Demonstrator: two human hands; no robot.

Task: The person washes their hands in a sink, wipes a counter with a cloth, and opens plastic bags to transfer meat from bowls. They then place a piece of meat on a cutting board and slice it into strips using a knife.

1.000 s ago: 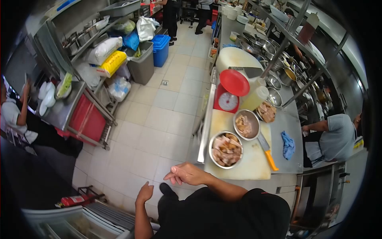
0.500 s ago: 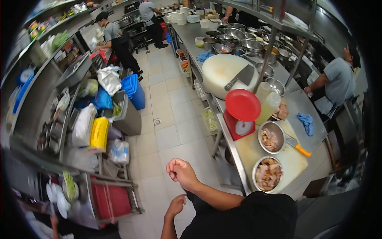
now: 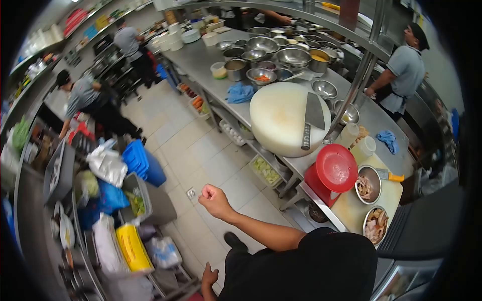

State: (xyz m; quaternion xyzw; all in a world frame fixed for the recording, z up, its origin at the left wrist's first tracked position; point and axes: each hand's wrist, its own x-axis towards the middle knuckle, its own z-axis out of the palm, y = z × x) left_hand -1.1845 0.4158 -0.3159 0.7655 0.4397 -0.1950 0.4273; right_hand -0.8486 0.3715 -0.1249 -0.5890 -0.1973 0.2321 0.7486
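Observation:
My right hand [image 3: 216, 201] hangs over the tiled floor with its fingers curled into a fist. Nothing shows in it. Lower in the view, my left hand [image 3: 209, 277] is low at my side, partly cut off from sight by my dark clothing. Its thumb and a finger stand apart, and it holds nothing visible. Neither hand touches anything. To the right of my right hand stands a steel counter with a red scale [image 3: 335, 169], a metal bowl of meat pieces [image 3: 366, 186] and a second bowl of sliced meat [image 3: 375, 226].
A thick round chopping block [image 3: 281, 115] carries a cleaver [image 3: 314, 113]. Along the left are a blue bin [image 3: 143, 161], a grey bin [image 3: 165, 198] and a yellow package [image 3: 134, 248]. Co-workers stand at left [image 3: 93, 100], back [image 3: 128, 42] and right [image 3: 401, 70]. A floor drain [image 3: 191, 192] lies ahead.
My view has turned and moved forward along the aisle; the counter's things now appear further right and lower. My right hand stays fisted. My left hand has dropped lower, and a shoe has come into view.

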